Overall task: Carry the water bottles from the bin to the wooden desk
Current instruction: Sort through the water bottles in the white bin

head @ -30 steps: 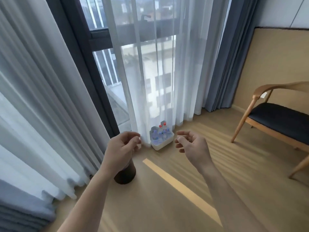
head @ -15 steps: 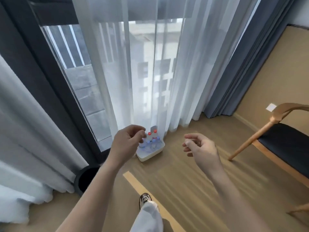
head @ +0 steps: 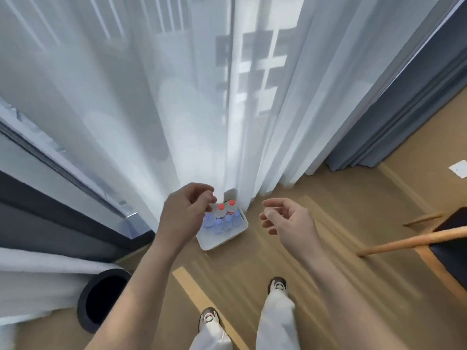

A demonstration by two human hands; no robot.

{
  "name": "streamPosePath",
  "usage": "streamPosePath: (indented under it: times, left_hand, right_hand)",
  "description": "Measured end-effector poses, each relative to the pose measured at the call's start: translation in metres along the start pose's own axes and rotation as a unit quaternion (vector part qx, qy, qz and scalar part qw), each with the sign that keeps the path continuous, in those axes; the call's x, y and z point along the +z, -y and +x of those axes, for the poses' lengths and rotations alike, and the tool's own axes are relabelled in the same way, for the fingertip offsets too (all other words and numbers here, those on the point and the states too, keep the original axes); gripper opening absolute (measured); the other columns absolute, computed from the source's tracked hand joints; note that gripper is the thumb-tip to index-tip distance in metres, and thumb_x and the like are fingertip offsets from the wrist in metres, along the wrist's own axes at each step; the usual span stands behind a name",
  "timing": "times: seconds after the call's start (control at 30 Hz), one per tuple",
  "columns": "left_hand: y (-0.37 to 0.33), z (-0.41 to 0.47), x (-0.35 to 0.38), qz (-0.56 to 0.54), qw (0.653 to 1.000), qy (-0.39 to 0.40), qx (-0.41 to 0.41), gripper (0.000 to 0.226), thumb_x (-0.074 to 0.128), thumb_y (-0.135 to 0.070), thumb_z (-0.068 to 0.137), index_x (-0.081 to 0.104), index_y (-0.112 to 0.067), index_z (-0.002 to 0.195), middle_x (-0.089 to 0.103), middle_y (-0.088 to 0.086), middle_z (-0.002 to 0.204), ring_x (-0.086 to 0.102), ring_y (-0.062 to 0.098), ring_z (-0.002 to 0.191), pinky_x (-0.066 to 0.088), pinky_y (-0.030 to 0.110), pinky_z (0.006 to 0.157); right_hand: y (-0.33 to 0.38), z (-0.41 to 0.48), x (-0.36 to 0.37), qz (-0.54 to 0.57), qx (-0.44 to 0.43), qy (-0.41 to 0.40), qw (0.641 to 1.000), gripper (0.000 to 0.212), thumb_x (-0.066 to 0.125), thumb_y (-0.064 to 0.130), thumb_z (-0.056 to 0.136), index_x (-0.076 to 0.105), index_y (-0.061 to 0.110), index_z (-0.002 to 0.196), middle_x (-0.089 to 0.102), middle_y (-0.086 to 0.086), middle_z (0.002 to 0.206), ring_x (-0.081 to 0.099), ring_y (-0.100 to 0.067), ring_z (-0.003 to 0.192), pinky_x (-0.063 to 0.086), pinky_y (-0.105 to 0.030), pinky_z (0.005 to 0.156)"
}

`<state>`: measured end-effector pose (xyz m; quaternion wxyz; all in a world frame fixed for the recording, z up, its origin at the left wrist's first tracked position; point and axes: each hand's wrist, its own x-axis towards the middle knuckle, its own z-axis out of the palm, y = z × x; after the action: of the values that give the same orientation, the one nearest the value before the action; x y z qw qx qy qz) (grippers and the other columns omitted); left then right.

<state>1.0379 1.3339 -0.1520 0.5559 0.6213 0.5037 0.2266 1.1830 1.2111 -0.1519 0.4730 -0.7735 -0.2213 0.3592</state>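
A white bin [head: 222,239] stands on the wooden floor against the sheer curtain. Several clear water bottles [head: 222,217] with red caps stand upright inside it. My left hand [head: 185,215] hovers in front of the bin's left side, fingers loosely curled and holding nothing; it hides part of the bottles. My right hand [head: 288,221] hangs to the right of the bin, fingers relaxed and empty. Neither hand touches the bin or a bottle. The wooden desk is out of view.
A black round waste bin [head: 101,301] sits at the lower left by the grey curtain. A wooden chair [head: 414,242] with a dark seat stands at the right. Sheer white curtains [head: 202,97] hang behind the bin. My two shoes [head: 278,285] are on the floor below.
The view has moved closer to the bin and tilted down; the bin and bottles look larger. Both hands stay raised and empty. My legs and both shoes have come into view.
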Motion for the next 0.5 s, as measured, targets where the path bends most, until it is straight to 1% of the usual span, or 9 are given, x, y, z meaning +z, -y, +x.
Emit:
streamPosePath:
  times: [0.07,0.13,0.2,0.27,0.33,0.4,0.43,0.5]
  left_hand:
    - [0.005,0.015,0.006,0.006,0.999,-0.027,-0.025,0.014,0.055,-0.018,0.087,0.068,-0.022,0.089,0.073,-0.009,0.072,0.063,0.0,0.061,0.052,0.027,0.071]
    - [0.012,0.029,0.015,0.01,0.998,-0.046,-0.045,0.014,0.054,-0.018,0.088,0.068,-0.021,0.092,0.073,-0.007,0.078,0.062,0.0,0.063,0.05,0.025,0.071]
    - [0.022,0.045,0.029,0.018,0.996,-0.062,-0.064,0.014,0.054,-0.019,0.089,0.068,-0.022,0.091,0.073,-0.006,0.081,0.063,0.002,0.065,0.051,0.025,0.072]
    - [0.044,0.066,0.049,0.025,0.993,-0.082,-0.086,0.014,0.055,-0.018,0.089,0.068,-0.022,0.089,0.073,-0.005,0.08,0.064,0.005,0.067,0.052,0.022,0.069]
    - [0.075,0.091,0.068,0.028,0.99,-0.095,-0.101,0.015,0.054,-0.017,0.089,0.068,-0.023,0.088,0.073,-0.004,0.081,0.064,0.007,0.068,0.051,0.016,0.064]
    - [0.114,0.117,0.087,0.036,0.988,-0.101,-0.114,0.016,0.054,-0.016,0.089,0.067,-0.025,0.086,0.073,-0.003,0.08,0.064,0.008,0.069,0.049,0.011,0.06]
    - [0.135,0.129,0.097,0.038,0.986,-0.104,-0.122,0.016,0.054,-0.016,0.089,0.067,-0.025,0.085,0.073,-0.003,0.08,0.064,0.008,0.069,0.049,0.011,0.06]
    - [0.183,0.156,0.115,0.041,0.984,-0.115,-0.128,0.016,0.054,-0.016,0.088,0.066,-0.026,0.084,0.072,-0.004,0.079,0.064,0.007,0.067,0.05,0.017,0.064]
  right_hand:
    - [-0.004,0.032,0.001,0.001,0.011,0.024,1.0,0.019,0.055,0.008,0.086,0.065,0.023,0.084,0.071,-0.001,0.079,0.064,-0.004,0.061,0.055,-0.032,0.071]
    - [-0.01,0.063,0.003,0.004,0.025,0.049,0.998,0.018,0.055,0.008,0.087,0.066,0.023,0.087,0.071,0.0,0.077,0.064,-0.007,0.063,0.055,-0.031,0.069]
    - [-0.023,0.098,0.006,0.006,0.033,0.072,0.997,0.018,0.055,0.008,0.087,0.067,0.021,0.091,0.071,-0.001,0.076,0.063,-0.006,0.061,0.054,-0.028,0.065]
    - [-0.045,0.136,0.012,0.0,0.036,0.095,0.995,0.017,0.055,0.008,0.087,0.067,0.019,0.091,0.071,-0.001,0.075,0.063,-0.006,0.061,0.053,-0.027,0.064]
    - [-0.074,0.173,0.024,-0.008,0.029,0.124,0.992,0.017,0.056,0.009,0.087,0.066,0.023,0.086,0.07,-0.001,0.076,0.063,-0.01,0.065,0.053,-0.031,0.068]
    - [-0.112,0.204,0.04,-0.018,0.029,0.151,0.988,0.017,0.057,0.012,0.086,0.067,0.025,0.086,0.071,0.0,0.076,0.064,-0.011,0.067,0.054,-0.033,0.072]
    - [-0.134,0.218,0.049,-0.024,0.031,0.163,0.986,0.016,0.058,0.012,0.086,0.067,0.025,0.087,0.071,0.001,0.075,0.065,-0.011,0.066,0.054,-0.034,0.072]
    - [-0.181,0.25,0.069,-0.033,0.032,0.183,0.982,0.015,0.057,0.012,0.085,0.067,0.024,0.087,0.07,0.002,0.073,0.065,-0.009,0.064,0.054,-0.036,0.073]
